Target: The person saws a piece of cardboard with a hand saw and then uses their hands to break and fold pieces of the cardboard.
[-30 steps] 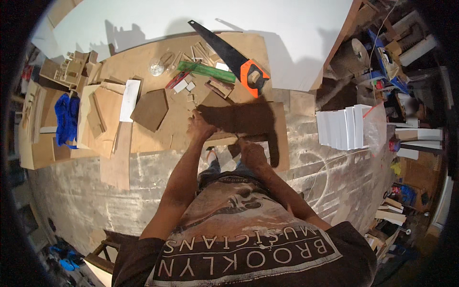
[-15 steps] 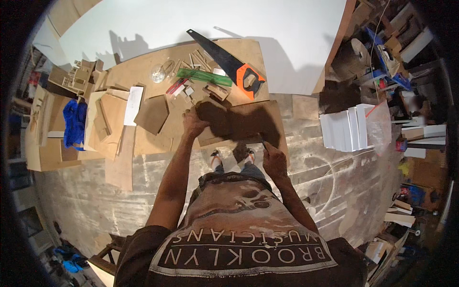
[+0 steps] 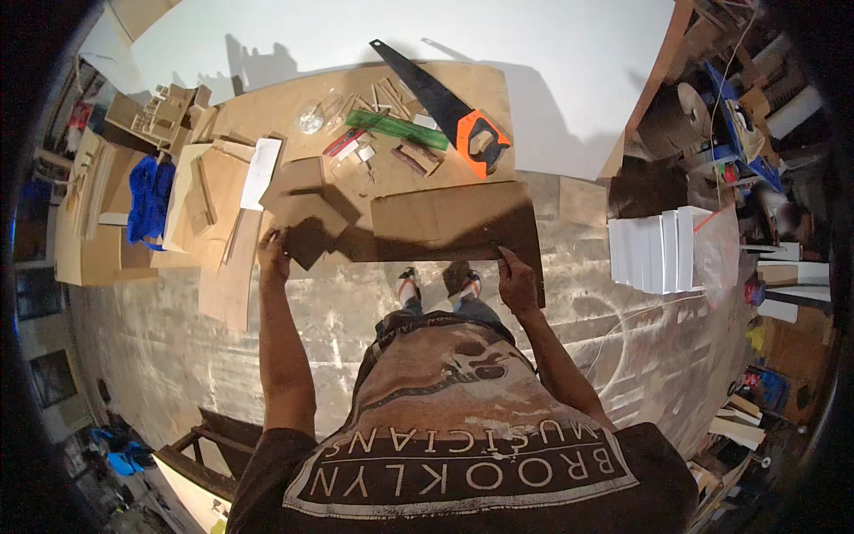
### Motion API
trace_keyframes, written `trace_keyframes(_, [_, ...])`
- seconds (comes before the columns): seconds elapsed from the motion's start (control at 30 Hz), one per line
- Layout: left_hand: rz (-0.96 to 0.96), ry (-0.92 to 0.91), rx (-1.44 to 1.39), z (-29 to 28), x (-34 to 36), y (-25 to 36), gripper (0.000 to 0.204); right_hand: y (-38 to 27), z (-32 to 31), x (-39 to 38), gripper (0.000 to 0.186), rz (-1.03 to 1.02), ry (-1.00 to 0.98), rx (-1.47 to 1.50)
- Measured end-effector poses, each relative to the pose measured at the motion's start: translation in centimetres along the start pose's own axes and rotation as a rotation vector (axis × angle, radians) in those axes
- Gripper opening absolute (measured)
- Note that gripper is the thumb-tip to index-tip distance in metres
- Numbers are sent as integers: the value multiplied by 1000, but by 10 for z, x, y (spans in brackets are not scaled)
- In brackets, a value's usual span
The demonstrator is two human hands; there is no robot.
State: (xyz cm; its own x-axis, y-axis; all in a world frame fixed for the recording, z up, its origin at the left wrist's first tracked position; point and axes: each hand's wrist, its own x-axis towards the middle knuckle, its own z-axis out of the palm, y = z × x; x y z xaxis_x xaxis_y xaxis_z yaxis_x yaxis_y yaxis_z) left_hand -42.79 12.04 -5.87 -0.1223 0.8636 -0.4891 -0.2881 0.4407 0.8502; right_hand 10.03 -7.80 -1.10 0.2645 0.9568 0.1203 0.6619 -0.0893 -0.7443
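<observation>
Low at the near left of the table, my left hand [image 3: 275,255] has its fingers curled together beside a dark, shadowed brown piece [image 3: 309,246]. Whether it grips that piece I cannot tell. My right hand [image 3: 516,279] is closed at the near right edge of the worktop, its fingertips pinched around something too small to make out. Between the hands lies a flat brown rectangular board [image 3: 449,212], its near part in shadow. An angular brown cardboard piece [image 3: 307,198] rests to its left. Beyond the board, a handsaw [image 3: 485,142] with an orange and black handle lies slantwise.
A green strip [image 3: 397,130], wood offcuts [image 3: 415,158] and a clear round container [image 3: 310,117] lie on the plywood. A white strip [image 3: 259,174] and a blue cloth [image 3: 149,200] sit left. White panels [image 3: 654,253] stand right, beside a cord on the floor.
My left hand has moved left and toward me, away from the rectangular board's left end. The right hand stays by the near right edge. The whole view has shifted slightly.
</observation>
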Motion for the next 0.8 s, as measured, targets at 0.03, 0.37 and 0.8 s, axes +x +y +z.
trace_keyframes(0.03, [21,129,27,1,5,3,41,1,2,0,31,36,-54,-20])
trace_keyframes(0.37, [576,552,658,25,-23,82,28,-72,90,19,26,-133,-686,212])
trace_keyframes(0.8, [1350,-383,171,247,-350,274,38,-101,168,170,16,-267,-153,208])
